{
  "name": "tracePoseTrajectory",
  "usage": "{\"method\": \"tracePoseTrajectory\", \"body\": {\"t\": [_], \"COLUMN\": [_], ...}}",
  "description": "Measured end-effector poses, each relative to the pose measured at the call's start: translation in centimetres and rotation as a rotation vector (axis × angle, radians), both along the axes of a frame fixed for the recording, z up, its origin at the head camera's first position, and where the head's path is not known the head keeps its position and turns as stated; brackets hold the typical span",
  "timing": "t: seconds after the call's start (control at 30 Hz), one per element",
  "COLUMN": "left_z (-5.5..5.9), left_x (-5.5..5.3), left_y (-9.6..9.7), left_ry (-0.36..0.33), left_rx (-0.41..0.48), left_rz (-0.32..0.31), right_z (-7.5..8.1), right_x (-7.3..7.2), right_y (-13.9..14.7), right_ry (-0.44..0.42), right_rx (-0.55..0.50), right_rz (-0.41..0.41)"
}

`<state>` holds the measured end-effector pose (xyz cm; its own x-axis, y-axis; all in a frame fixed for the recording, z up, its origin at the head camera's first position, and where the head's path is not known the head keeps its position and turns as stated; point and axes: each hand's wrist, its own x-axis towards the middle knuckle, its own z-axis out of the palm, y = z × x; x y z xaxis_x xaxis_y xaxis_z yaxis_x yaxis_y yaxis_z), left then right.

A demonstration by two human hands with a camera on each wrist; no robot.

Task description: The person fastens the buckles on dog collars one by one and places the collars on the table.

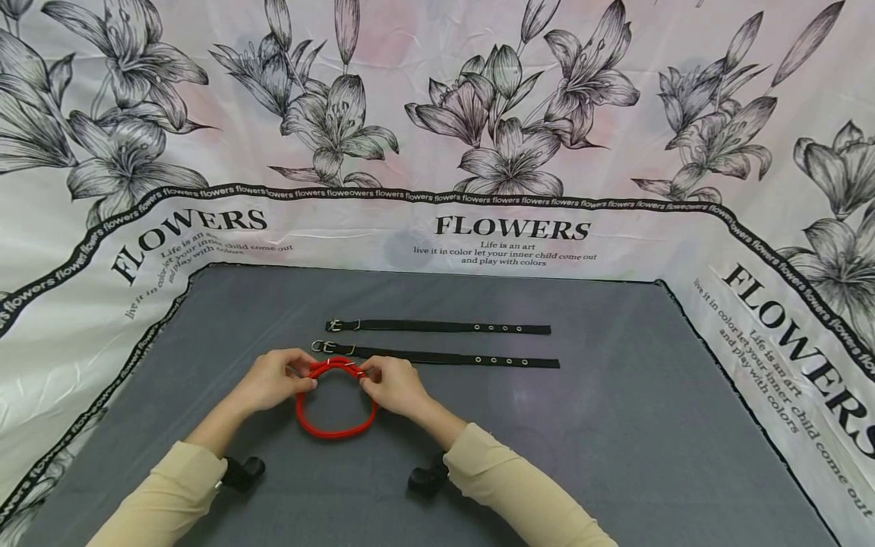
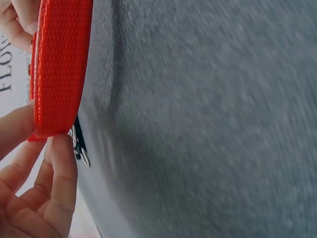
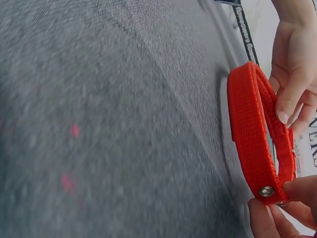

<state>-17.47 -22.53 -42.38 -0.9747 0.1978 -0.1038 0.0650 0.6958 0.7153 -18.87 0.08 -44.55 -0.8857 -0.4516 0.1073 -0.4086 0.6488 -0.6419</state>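
Observation:
A red woven collar [image 1: 335,434] is bent into a closed loop above the grey cloth, its overlapped part on the far side. My left hand [image 1: 276,380] pinches the loop's left side between thumb and fingers. On the opposite side, my right hand [image 1: 396,387] pinches the band near its far right. A metal eyelet shows on the red collar [image 3: 247,129] close to the right fingertips in the right wrist view. How far the buckle is fastened is hidden by the fingers. Just beyond the hands lies a black collar [image 1: 444,357] with a metal buckle and several eyelets.
Farther back, a second black collar [image 1: 424,326] lies stretched out parallel to the first. Both rest on the grey cloth [image 1: 581,441]. A white flower-printed border [image 1: 383,235] with lettering runs round the cloth's back and sides.

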Motion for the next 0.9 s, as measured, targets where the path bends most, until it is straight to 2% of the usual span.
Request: {"method": "tracePoseTrajectory", "body": {"t": [0.17,0.43,0.9], "left_z": [-0.2,-0.3,-0.9], "left_x": [0.2,0.4,0.3], "left_y": [-0.9,-2.1,-3.4], "left_ry": [-0.017,-0.001,-0.045], "left_rx": [0.006,-0.014,-0.001], "left_rz": [0.014,0.023,0.054], "right_z": [0.0,0.0,-0.1], "right_x": [0.2,0.3,0.0], "right_y": [-1.0,-2.4,-4.2], "right_ry": [0.02,0.03,0.055], "right_rx": [0.013,0.04,0.072], "right_rz": [-0.014,-0.013,-0.017]}}
